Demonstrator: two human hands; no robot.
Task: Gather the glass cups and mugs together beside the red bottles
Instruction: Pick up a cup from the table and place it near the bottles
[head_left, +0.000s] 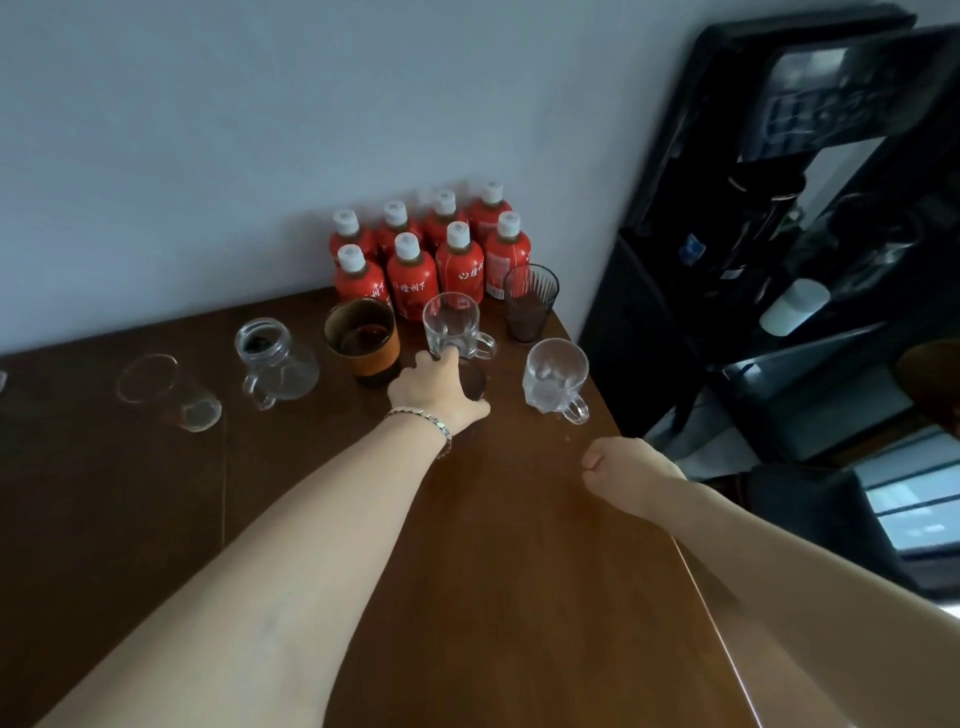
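Note:
Several red bottles (413, 280) with white caps stand against the wall at the table's far right. In front of them are a brown-sleeved glass cup (363, 340), a clear handled mug (454, 325), a dark ribbed tumbler (529, 301) and a clear mug (556, 379). My left hand (434, 392), with a bracelet on the wrist, is closed around a small dark glass cup (474, 382) standing on the table. My right hand (621, 465) is a loose fist above the table, holding nothing. Further left stand a glass jug (272, 358) and a clear glass (171, 392).
The brown wooden table (467, 545) ends at its right edge near the clear mug. A black water dispenser (779, 218) stands to the right of the table. A grey wall rises behind the bottles.

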